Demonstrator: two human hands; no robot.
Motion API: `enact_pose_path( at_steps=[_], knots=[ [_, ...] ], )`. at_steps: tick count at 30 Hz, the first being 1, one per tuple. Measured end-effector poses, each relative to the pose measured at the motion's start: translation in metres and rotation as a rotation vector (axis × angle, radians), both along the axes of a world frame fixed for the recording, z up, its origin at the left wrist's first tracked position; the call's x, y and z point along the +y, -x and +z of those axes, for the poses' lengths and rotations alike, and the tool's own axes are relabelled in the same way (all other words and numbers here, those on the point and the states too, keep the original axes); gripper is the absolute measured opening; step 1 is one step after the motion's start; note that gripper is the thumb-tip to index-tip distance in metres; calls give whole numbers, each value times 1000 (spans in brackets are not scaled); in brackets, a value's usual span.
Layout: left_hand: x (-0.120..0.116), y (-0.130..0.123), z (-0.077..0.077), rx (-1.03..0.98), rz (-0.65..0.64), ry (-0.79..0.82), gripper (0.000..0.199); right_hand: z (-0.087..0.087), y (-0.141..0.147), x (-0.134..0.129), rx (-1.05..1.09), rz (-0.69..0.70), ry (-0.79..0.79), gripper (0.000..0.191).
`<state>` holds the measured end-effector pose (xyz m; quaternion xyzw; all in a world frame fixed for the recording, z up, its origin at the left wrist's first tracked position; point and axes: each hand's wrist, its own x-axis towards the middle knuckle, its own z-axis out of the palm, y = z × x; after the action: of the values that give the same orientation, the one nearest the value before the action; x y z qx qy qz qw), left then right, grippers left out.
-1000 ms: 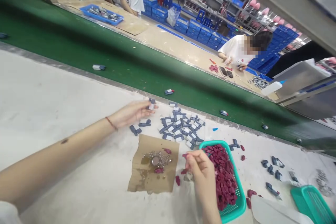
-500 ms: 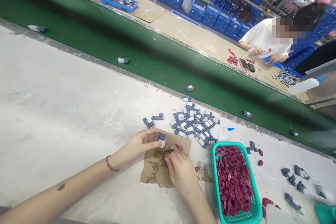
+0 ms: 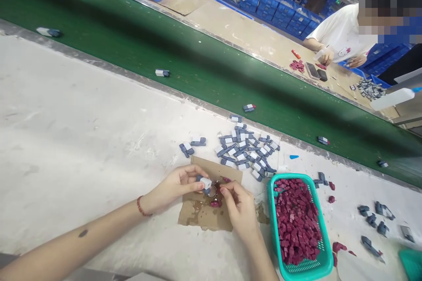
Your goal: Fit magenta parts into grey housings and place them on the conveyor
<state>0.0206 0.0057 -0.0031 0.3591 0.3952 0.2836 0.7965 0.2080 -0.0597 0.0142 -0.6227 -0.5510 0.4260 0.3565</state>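
My left hand pinches a small grey-and-white plastic part, its white face turned up towards me. Just right of it, the thumb and forefinger of my right hand are closed on a small dark red piece, mostly hidden at the fingertips. Below the grey-and-white part, a round, ring-like item with a beaded rim sits on a piece of brown cardboard with wet-looking stains. Another dark red piece lies on the cardboard by this item.
A teal basket full of dark red pieces stands at right. Behind the cardboard lies a pile of grey-and-white parts. Beyond runs a green conveyor belt carrying scattered parts. Across it, a co-worker handles similar pieces.
My right hand has drawn back to the right from the round item, uncovering it. The part in my left hand has turned, showing more white. Parts on the belt appear slightly further right.
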Motion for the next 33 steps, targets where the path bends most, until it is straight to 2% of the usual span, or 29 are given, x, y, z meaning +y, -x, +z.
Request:
enact_pose_path(
  at_steps=[4,6,9,15,20,26,30,33],
  knots=[
    [-5,-2,-5,-8,50,-21,36,-4,11,1,360,-230,105,34],
    [-7,-3,-7,-6,65,-41,35,-5,17,2,500,-296,149,41],
    [-8,-4,-7,-18,80,-55,34,-7,25,3,596,-342,163,44],
    [-9,-3,-7,-75,101,-21,32,-7,31,5,656,-334,192,45],
    [-11,-4,-8,-64,104,-6,32,-8,33,6,642,-331,187,46],
    [-16,-6,-11,35,149,-16,36,-13,37,2,526,-288,138,39],
    [-18,-6,-10,74,163,-30,37,-13,35,-2,368,-229,57,33],
    [-17,-7,-5,81,174,-67,37,-9,26,-3,131,-115,-74,29]
  ],
)
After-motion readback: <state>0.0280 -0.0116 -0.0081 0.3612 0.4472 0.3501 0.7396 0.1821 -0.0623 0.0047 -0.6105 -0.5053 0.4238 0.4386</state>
